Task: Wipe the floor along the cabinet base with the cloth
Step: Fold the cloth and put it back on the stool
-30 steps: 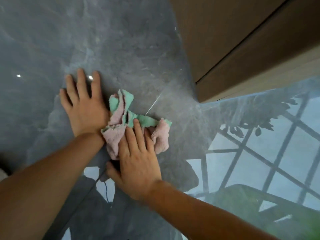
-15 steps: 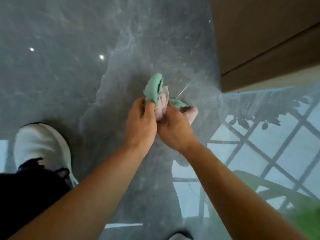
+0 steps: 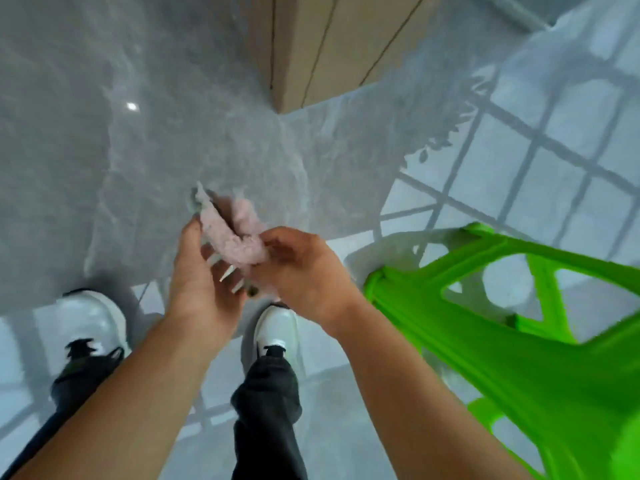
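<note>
Cloth (image 3: 231, 233): one, bunched, fuzzy pink pile with a grey-green edge sticking up at the top left; motion-blurred. It's off the floor (image 3: 104, 168), held between both hands above the shoes. Left hand (image 3: 202, 282) is palm-up under it, thumb against the cloth's left edge, fingers loosely curled around the lower part. Right hand (image 3: 301, 271) pinches the right end, fingers closed on the fabric.

Counts: two hands, two bare forearms, two white shoes (left shoe (image 3: 91, 320), right shoe (image 3: 277, 329)) with black laces, dark trouser legs.

Floor is glossy grey marble-look tile, mirror finish; reflects one ceiling light spot and a window grid with foliage.

Cabinet (image 3: 311, 46): one, tan wood-look panels, straight dark seams, square corner meeting the floor ahead of the hands, well apart from the cloth.

Stool (image 3: 519, 323): one, bright green moulded plastic, cut-out openings, at right beside the right forearm.

No readable labels or writing; too blurred to tell on the shoes.
</note>
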Demonstrator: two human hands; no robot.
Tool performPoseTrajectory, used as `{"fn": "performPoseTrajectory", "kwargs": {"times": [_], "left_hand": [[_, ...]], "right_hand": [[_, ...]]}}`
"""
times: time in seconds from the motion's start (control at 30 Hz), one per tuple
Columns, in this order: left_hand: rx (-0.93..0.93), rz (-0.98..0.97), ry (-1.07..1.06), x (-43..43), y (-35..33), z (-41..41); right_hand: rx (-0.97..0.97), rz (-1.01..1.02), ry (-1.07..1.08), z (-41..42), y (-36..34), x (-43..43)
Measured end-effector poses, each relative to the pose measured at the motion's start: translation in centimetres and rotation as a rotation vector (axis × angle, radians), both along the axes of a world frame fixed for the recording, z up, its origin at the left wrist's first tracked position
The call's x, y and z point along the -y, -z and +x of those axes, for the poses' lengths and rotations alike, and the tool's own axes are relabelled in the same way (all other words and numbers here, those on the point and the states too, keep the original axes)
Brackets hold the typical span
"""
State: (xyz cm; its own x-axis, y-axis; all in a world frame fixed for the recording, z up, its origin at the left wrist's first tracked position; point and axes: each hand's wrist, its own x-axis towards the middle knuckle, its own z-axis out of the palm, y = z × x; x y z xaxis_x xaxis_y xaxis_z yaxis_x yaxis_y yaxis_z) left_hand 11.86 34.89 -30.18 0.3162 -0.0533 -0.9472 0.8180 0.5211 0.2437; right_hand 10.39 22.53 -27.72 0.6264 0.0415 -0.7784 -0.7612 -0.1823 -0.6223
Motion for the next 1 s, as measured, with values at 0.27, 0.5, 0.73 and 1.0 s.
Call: {"fn": "performPoseTrajectory", "kwargs": {"times": [0.27, 0.5, 0.73, 1.0], "left_hand": [[0.142, -0.316, 0.561, 17.7, -10.1, -2.6], [0.169, -0.343, 0.928, 26.6, -18.1, -10.6], [0.275, -0.202, 1.167, 32.5, -19.1, -18.4], [0.474, 0.093, 1.462, 29.3, -18.8, -19.6]], "right_hand": [[0.102, 0.063, 0.667, -10.9, -13.6, 15.4], [0.133, -0.230, 1.185, -22.4, -19.6, 21.7], [0.140, -0.389, 1.526, -30.2, -19.7, 25.4], [-0.030, -0.870, 0.515, -30.9, -15.3, 21.1]]}}
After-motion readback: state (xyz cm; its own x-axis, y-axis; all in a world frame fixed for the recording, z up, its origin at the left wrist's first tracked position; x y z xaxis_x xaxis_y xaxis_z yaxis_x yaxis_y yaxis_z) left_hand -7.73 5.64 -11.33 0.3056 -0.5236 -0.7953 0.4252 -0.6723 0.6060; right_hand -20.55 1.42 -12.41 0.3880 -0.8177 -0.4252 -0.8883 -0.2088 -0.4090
